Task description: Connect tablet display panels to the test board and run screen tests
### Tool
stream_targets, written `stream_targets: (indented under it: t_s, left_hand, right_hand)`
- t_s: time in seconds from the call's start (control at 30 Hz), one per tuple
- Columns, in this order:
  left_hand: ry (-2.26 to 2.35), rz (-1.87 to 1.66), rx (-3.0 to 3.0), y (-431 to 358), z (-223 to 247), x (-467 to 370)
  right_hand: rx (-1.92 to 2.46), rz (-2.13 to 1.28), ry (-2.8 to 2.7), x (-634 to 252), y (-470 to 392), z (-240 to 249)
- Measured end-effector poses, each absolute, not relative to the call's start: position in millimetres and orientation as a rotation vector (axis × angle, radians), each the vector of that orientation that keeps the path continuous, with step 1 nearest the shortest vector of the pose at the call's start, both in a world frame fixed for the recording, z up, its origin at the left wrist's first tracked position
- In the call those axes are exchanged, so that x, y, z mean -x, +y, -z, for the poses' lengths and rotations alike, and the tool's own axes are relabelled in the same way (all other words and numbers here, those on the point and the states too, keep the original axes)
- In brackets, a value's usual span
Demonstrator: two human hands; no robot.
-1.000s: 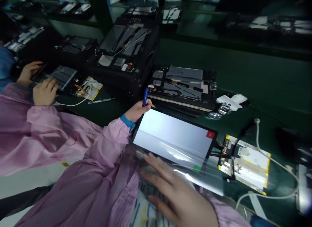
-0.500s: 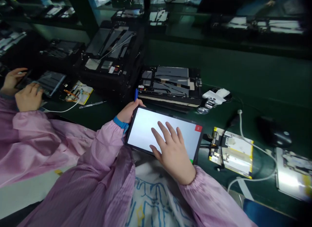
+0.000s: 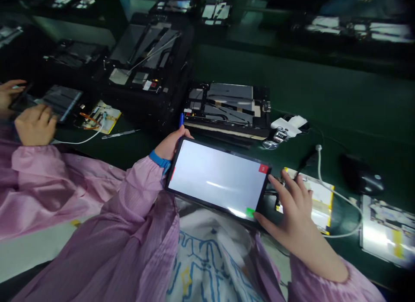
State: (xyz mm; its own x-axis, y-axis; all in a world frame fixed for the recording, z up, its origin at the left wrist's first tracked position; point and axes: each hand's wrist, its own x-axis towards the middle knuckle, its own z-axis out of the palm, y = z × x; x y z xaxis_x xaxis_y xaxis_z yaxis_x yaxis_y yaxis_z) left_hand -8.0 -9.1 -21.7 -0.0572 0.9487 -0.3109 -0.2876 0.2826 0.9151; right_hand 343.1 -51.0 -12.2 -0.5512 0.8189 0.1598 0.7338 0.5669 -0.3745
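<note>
A tablet with a lit, mostly white screen is tilted up toward me, a red patch at its upper right corner and a green one at its lower right. My left hand is closed round its left edge; a blue pen-like stick pokes up just beyond those fingers. At the tablet's right edge is my right hand, fingers spread, the thumb tip at or very near the green patch. Whether the thumb touches the glass I cannot tell. Dark cables run from the tablet's right side toward a board with yellow edges.
An opened-up tablet stack lies behind the tablet, with a taller stack to its left. On the right are a black mouse, a white cable and a silver panel. A co-worker's hands work at far left.
My right hand has moved right, from over the middle of the screen to its right edge. The green patch now shows in full, and a small red strip appears at the screen's left edge.
</note>
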Motion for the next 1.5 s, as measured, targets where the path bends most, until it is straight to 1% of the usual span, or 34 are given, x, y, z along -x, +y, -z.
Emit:
stream_targets:
  t_s: [0.1, 0.17, 0.27, 0.47, 0.57, 0.9, 1.5]
  left_hand:
    - [1.207, -1.161, -0.671, -9.3, 21.6, 7.7]
    - [1.244, -1.148, -0.659, -9.3, 20.5, 7.3]
    - [1.294, -1.128, -0.660, -8.7, 19.8, 6.9]
    - [1.276, -1.133, -0.659, -6.9, 23.2, 5.8]
    - [1.285, -1.144, -0.639, -6.7, 21.9, 4.0]
    - [1.291, -1.143, -0.590, -7.4, 16.9, 1.1]
    - [1.288, -1.143, -0.633, -8.4, 18.2, 2.1]
  right_hand:
    - [1.150, -0.464, -2.480, -333.0, -56.5, 4.0]
    - [1.097, -0.451, -2.519, -322.9, -61.2, -0.3]
    - [1.044, -0.358, -2.590, -307.3, -70.2, 1.3]
    - [0.893, -0.137, -2.630, -288.8, -84.4, 19.7]
    - [0.870, -0.099, -2.608, -287.2, -86.3, 23.2]
    - [0.890, -0.170, -2.548, -290.3, -90.1, 25.2]
    - [0.855, -0.157, -2.605, -287.9, -91.0, 25.8]
